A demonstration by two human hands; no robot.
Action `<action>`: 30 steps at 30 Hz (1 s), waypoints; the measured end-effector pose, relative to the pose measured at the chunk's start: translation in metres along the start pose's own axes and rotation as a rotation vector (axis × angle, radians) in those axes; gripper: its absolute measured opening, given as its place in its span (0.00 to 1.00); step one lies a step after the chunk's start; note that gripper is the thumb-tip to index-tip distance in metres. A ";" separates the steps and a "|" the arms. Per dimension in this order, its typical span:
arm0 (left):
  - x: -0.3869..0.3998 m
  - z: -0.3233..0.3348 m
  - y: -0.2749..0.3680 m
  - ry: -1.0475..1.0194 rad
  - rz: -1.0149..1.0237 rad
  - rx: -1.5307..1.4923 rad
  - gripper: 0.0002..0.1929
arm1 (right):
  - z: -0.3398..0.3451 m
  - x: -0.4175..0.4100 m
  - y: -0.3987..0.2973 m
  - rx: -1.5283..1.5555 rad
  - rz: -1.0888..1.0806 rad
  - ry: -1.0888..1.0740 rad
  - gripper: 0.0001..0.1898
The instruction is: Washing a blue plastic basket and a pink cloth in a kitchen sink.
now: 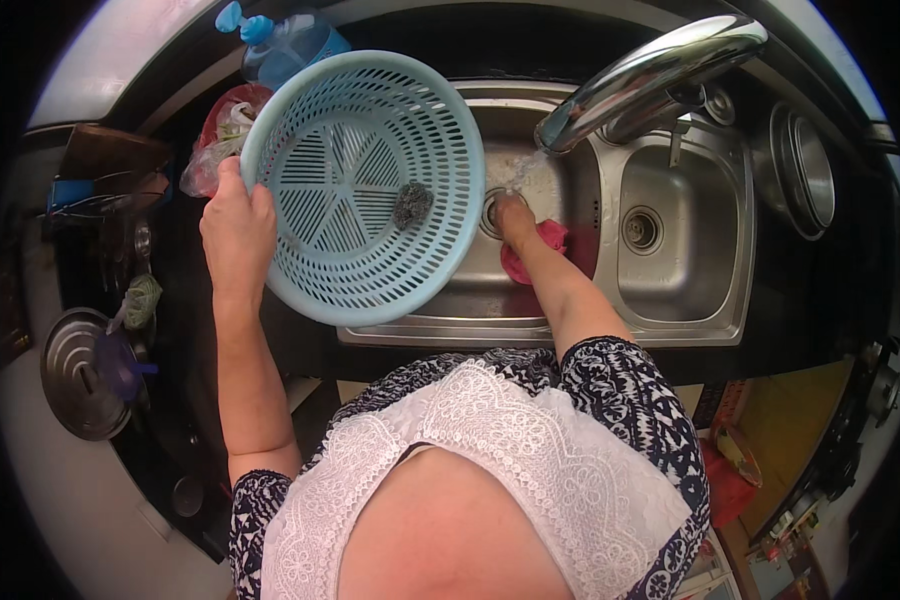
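Note:
My left hand (238, 225) grips the left rim of a light blue plastic colander (469, 161), tilted with its inside towards me. A dark metal scouring pad (413, 206) lies inside it, on the lower right. My right hand (511, 213) reaches down into the larger basin of a stainless steel sink (525, 307), at the drain; whether it holds anything cannot be told. A red cloth (523, 262) lies under and beside that wrist. Water runs from the chrome faucet (645, 82) towards the right hand.
A smaller basin (675, 262) adjoins on the right, with metal bowls (802, 172) beyond. A blue pump bottle (289, 49) and a red bag or bowl with plastic wrapping (221, 139) stand behind the colander. A round metal lid (82, 375) lies at the far left.

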State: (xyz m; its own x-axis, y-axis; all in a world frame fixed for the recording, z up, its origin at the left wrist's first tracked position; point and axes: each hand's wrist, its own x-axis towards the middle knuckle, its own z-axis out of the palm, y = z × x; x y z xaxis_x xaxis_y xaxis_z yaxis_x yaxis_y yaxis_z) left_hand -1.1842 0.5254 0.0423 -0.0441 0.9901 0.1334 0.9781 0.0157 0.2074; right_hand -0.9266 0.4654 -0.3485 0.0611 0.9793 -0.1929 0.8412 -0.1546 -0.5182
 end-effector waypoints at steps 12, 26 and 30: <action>0.000 0.010 0.000 -0.057 0.027 -0.003 0.14 | -0.013 -0.002 -0.014 -0.052 0.047 -0.145 0.18; 0.001 0.105 0.022 -0.249 0.134 -0.042 0.12 | -0.107 -0.059 -0.020 -0.794 0.039 -0.823 0.16; -0.001 0.139 0.007 -0.313 0.093 -0.140 0.12 | -0.218 -0.074 -0.090 -0.865 0.013 -0.684 0.17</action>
State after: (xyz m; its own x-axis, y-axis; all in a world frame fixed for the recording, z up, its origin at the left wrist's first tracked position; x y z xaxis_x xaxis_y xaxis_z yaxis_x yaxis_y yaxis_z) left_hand -1.1491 0.5441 -0.0916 0.1299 0.9814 -0.1411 0.9368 -0.0748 0.3418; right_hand -0.8895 0.4350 -0.1055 -0.0128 0.6579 -0.7530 0.9509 0.2408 0.1942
